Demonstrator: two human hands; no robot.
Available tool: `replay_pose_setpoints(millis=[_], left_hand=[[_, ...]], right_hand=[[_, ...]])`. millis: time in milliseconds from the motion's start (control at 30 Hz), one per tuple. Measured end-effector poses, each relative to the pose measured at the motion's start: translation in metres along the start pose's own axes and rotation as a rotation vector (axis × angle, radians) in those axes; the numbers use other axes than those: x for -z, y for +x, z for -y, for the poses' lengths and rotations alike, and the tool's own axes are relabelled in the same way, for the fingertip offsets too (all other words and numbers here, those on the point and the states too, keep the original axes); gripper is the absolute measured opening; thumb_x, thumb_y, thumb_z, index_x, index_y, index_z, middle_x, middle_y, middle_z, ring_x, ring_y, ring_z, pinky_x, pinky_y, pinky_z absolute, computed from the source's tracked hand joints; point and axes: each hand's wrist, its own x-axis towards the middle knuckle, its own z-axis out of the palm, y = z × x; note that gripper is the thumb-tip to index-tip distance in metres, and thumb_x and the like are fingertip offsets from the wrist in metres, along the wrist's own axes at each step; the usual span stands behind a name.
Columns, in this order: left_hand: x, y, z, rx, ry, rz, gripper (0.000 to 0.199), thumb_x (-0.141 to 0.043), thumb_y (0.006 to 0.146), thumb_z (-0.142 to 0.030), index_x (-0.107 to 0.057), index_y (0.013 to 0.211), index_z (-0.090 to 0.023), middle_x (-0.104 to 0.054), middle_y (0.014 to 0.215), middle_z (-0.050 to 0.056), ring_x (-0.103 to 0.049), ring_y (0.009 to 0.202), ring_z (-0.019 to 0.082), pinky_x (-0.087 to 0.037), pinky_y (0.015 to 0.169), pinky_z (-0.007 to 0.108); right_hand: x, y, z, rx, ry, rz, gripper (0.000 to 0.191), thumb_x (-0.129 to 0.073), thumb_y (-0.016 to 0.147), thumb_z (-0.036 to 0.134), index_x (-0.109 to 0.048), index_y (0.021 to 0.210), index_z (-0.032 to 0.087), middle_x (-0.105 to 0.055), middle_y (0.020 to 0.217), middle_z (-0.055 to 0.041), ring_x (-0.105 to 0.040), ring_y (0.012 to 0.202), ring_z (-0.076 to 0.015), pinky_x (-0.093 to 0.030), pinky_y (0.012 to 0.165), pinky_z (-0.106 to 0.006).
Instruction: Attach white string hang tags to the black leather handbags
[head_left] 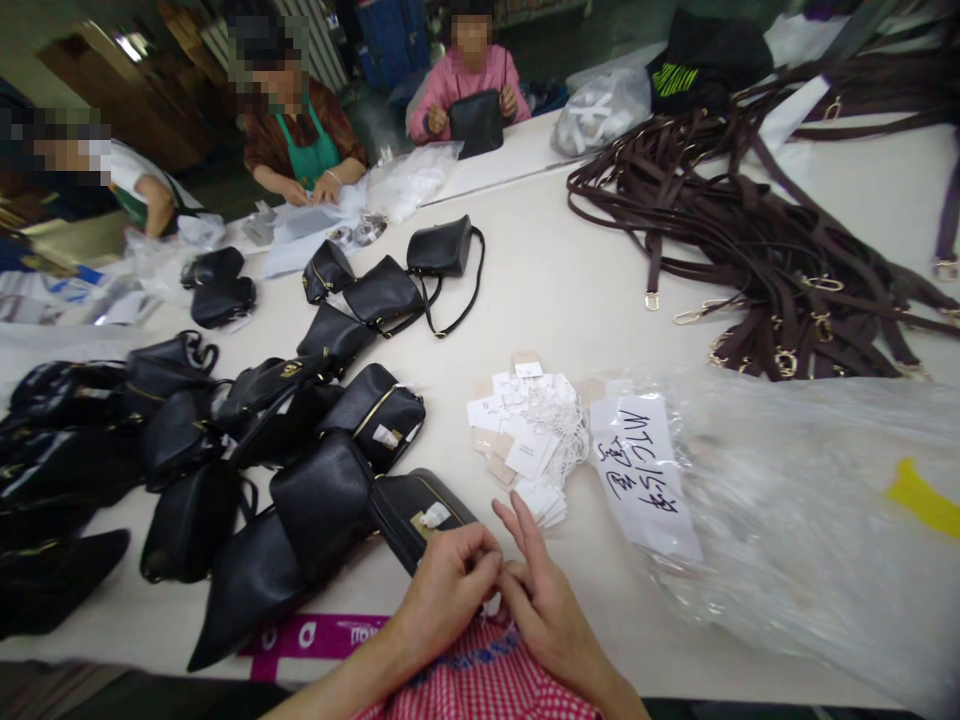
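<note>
From here I'm seeing a pale table [525, 290] bearing heaped brown straps [720, 235] at far right. A black bag [405, 508] is lying just beyond the left hand [447, 592]; paper tags [531, 432] are lying piled beyond the right hand [549, 605]. Both hands are pinching, two right fingers extending; I can't tell what they're gripping.

white sheet [625, 512]: handwriting [651, 462], not clearly readable

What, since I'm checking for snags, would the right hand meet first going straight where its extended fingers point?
Probably the tag pile just beyond the right hand; depth is unclear, so it might pass above.
</note>
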Motion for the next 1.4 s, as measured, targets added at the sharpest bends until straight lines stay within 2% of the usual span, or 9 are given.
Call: replay_pose_setpoints(millis=[33, 100, 167, 400, 567, 700, 867, 1133, 1400], left_hand=[[0.001, 0.000, 0.000, 0.004, -0.022, -0.009, 0.017, -0.051, 0.081, -0.025, -0.056, 0.067, -0.016, -0.052, 0.057, -0.004, -0.047, 0.054, 0.010, -0.035, 0.053, 0.021], [0.002, -0.001, 0.000, 0.011, -0.046, -0.008, 0.018, -0.052, 0.082, -0.026, -0.056, 0.067, -0.016, -0.052, 0.057, -0.004, -0.047, 0.055, 0.010, -0.035, 0.053, 0.021], [0.003, 0.000, 0.001, 0.024, -0.062, 0.019, 0.018, -0.052, 0.082, -0.026, -0.058, 0.069, -0.016, -0.054, 0.058, -0.003, -0.049, 0.056, 0.011, -0.036, 0.054, 0.021], [0.007, 0.000, 0.002, 0.129, -0.217, 0.122, 0.015, -0.049, 0.082, -0.027, -0.058, 0.084, -0.016, -0.061, 0.064, -0.003, -0.048, 0.046, 0.007, -0.035, 0.045, 0.019], [0.009, -0.004, 0.007, 0.077, -0.231, 0.118, 0.020, -0.048, 0.081, -0.022, -0.052, 0.101, -0.017, -0.061, 0.067, -0.004, -0.055, 0.050, 0.009, -0.042, 0.048, 0.019], [0.007, -0.004, 0.009, 0.081, -0.254, 0.122, 0.016, -0.048, 0.082, -0.020, -0.049, 0.097, -0.018, -0.062, 0.069, -0.004, -0.057, 0.053, 0.010, -0.044, 0.049, 0.020], [0.003, -0.002, 0.005, 0.036, -0.196, 0.118, 0.013, -0.048, 0.082, -0.019, -0.050, 0.095, -0.018, -0.062, 0.070, -0.003, -0.054, 0.051, 0.008, -0.038, 0.046, 0.017], [0.004, -0.002, 0.006, 0.015, -0.053, 0.100, 0.009, -0.048, 0.084, -0.016, -0.053, 0.091, -0.019, -0.059, 0.063, -0.005, -0.052, 0.052, 0.008, -0.036, 0.052, 0.019], [0.003, -0.001, 0.007, 0.010, -0.051, 0.070, 0.007, -0.049, 0.083, -0.017, -0.054, 0.088, -0.019, -0.058, 0.060, -0.006, -0.050, 0.050, 0.008, -0.034, 0.052, 0.020]], right_hand=[[0.000, 0.000, 0.003, -0.075, 0.071, -0.004, 0.060, -0.052, 0.093, 0.042, -0.031, 0.145, 0.022, -0.071, 0.115, -0.0160, -0.069, 0.066, -0.0192, -0.059, 0.065, -0.036], [-0.002, 0.000, 0.005, -0.169, 0.201, -0.002, 0.040, -0.061, 0.088, 0.046, -0.054, 0.117, 0.020, -0.073, 0.076, -0.0053, -0.062, 0.053, -0.0161, -0.051, 0.052, -0.028], [-0.004, 0.001, 0.004, -0.191, 0.300, -0.012, 0.031, -0.067, 0.083, 0.048, -0.058, 0.095, 0.021, -0.067, 0.065, -0.0004, -0.060, 0.053, -0.0147, -0.047, 0.049, -0.025], [0.003, 0.001, 0.000, -0.210, 0.428, -0.120, 0.039, -0.079, 0.071, 0.051, -0.063, 0.090, 0.020, -0.067, 0.070, -0.0004, -0.060, 0.055, -0.0150, -0.046, 0.048, -0.025], [0.014, 0.000, 0.000, -0.254, 0.436, -0.204, 0.037, -0.079, 0.070, 0.054, -0.066, 0.080, 0.020, -0.069, 0.073, -0.0012, -0.058, 0.060, -0.0148, -0.048, 0.057, -0.027], [0.011, 0.001, -0.002, -0.275, 0.518, -0.265, 0.032, -0.084, 0.066, 0.046, -0.069, 0.076, 0.020, -0.061, 0.063, 0.0031, -0.049, 0.057, -0.0109, -0.041, 0.056, -0.024], [0.002, 0.005, -0.005, -0.305, 0.703, -0.152, 0.032, -0.086, 0.064, 0.042, -0.070, 0.077, 0.017, -0.066, 0.067, -0.0009, -0.053, 0.061, -0.0127, -0.039, 0.055, -0.024], [0.001, 0.005, -0.012, -0.303, 0.708, -0.090, 0.026, -0.084, 0.068, 0.039, -0.070, 0.075, 0.018, -0.064, 0.066, 0.0003, -0.054, 0.060, -0.0114, -0.037, 0.054, -0.022], [0.001, 0.005, -0.017, -0.266, 0.633, -0.089, 0.021, -0.078, 0.074, 0.037, -0.069, 0.078, 0.018, -0.065, 0.068, 0.0002, -0.050, 0.058, -0.0107, -0.036, 0.056, -0.024]])
